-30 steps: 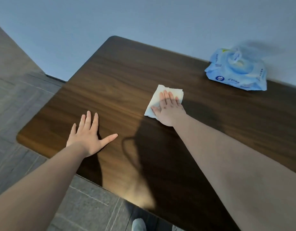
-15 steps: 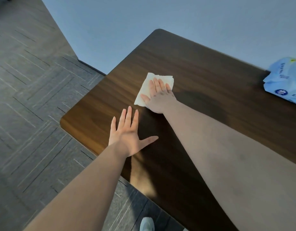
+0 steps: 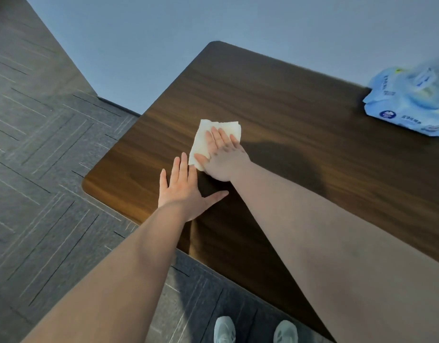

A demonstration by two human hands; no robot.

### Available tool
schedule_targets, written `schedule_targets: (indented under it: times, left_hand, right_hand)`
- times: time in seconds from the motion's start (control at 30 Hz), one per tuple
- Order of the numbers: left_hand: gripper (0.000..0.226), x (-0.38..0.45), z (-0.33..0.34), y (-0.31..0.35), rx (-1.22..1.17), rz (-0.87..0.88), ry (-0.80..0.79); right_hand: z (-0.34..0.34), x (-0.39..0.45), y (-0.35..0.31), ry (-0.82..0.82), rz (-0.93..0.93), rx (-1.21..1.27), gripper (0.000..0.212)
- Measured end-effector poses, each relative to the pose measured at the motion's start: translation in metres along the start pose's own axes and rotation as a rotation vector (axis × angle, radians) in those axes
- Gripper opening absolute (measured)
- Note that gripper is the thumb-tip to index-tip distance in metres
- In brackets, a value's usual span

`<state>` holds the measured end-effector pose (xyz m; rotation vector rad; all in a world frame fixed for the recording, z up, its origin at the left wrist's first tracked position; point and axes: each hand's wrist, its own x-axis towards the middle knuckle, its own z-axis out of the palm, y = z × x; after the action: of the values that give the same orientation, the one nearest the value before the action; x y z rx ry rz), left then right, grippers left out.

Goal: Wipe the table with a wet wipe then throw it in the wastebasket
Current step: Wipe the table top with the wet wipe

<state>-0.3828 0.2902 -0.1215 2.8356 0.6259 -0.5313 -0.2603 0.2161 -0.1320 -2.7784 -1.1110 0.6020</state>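
Observation:
A white wet wipe (image 3: 204, 134) lies flat on the dark wooden table (image 3: 300, 115), near its left end. My right hand (image 3: 223, 154) presses down on the wipe with the fingers flat and together, covering its lower right part. My left hand (image 3: 182, 191) rests palm down on the table just in front of the wipe, fingers spread, holding nothing; its fingertips almost reach the wipe's near corner. No wastebasket is in view.
A blue pack of wet wipes (image 3: 411, 102) lies at the table's far right by the pale wall. Grey carpet tiles (image 3: 40, 169) cover the floor left of the table. My two light shoes (image 3: 253, 330) show below the table's near edge.
My right hand has slid the wipe leftward across the table toward its left end. My left hand has stayed flat on the table, and now the two hands are close together.

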Motion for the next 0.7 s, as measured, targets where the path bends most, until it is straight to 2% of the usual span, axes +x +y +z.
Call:
schedule_targets:
  times: [0.17, 0.33, 0.5, 0.7]
  left_hand:
    - [0.114, -0.004, -0.017, 0.011, 0.042, -0.001, -0.110]
    - [0.100, -0.033, -0.012, 0.043, 0.096, 0.217, -0.126]
    - [0.098, -0.048, 0.005, 0.108, 0.123, 0.336, -0.124]
    - [0.095, -0.071, 0.023, 0.217, 0.174, 0.539, -0.128]
  right_hand:
    - [0.011, -0.058, 0.031, -0.031, 0.070, 0.033, 0.073]
    - [0.020, -0.116, 0.082, -0.012, 0.177, 0.059, 0.073]
    - [0.025, -0.194, 0.151, 0.002, 0.320, 0.089, 0.072]
    - [0.037, -0.294, 0.234, 0.024, 0.525, 0.119, 0.073]
